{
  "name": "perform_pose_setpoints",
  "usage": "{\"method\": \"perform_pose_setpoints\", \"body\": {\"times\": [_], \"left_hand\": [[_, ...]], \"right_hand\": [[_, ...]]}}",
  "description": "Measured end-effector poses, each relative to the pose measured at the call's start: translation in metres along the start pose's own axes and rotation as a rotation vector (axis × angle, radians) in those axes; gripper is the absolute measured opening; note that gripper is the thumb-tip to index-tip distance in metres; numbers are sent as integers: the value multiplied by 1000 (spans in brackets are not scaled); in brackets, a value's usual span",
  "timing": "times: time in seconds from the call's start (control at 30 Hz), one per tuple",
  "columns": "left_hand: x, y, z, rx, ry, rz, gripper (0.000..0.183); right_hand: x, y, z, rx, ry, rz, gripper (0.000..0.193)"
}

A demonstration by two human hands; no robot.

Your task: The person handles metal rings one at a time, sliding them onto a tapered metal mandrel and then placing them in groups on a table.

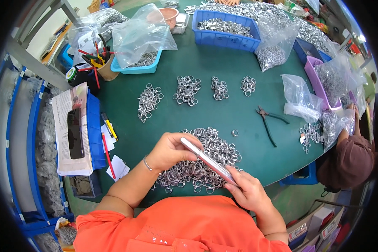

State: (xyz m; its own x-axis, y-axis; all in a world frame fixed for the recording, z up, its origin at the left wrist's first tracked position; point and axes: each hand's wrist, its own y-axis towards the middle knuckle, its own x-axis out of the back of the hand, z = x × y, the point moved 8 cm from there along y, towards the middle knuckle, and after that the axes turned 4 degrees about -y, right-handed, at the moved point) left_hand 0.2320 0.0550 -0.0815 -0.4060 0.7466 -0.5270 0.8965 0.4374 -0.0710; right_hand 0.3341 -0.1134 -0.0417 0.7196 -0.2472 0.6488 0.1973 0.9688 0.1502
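Observation:
A silver tapered rod, apparently a ring mandrel (pixel 213 164), slants between my two hands above a big heap of metal rings (pixel 216 145). My left hand (pixel 170 148) is closed around it near its upper-left end; a thin band shows on the rod beside my thumb, perhaps a ring. At the lower-right end, the fingers and thumb of my right hand (pixel 252 192) grip the rod. One loose ring (pixel 234 133) lies right of the heap. Four smaller piles of rings (pixel 187 90) sit in a row beyond it.
Green-handled pliers (pixel 266 124) lie on the green table to the right. Blue bins (pixel 227 40), a light-blue tray (pixel 136 69) and plastic bags (pixel 300 98) stand around. On the left are a phone (pixel 75 134) on newspaper and pens (pixel 109 126). A co-worker (pixel 348 159) sits at right.

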Motion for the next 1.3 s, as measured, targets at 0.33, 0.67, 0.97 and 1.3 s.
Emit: {"method": "perform_pose_setpoints", "body": {"times": [0.33, 0.67, 0.97, 1.3], "left_hand": [[-15, -11, -2, -31, 39, 40, 32], [-13, -17, 8, 7, 90, -2, 27], [135, -41, -70, -230, 457, -831, 11], [147, -23, -61, -218, 1065, -813, 4]], "right_hand": [[-1, 0, 4, -7, -63, 38, 47], [-5, -4, 4, -32, -64, 59, 44], [14, -26, -25, -233, -30, -4, 41], [17, -34, -29, -277, -37, -28, 39]]}}
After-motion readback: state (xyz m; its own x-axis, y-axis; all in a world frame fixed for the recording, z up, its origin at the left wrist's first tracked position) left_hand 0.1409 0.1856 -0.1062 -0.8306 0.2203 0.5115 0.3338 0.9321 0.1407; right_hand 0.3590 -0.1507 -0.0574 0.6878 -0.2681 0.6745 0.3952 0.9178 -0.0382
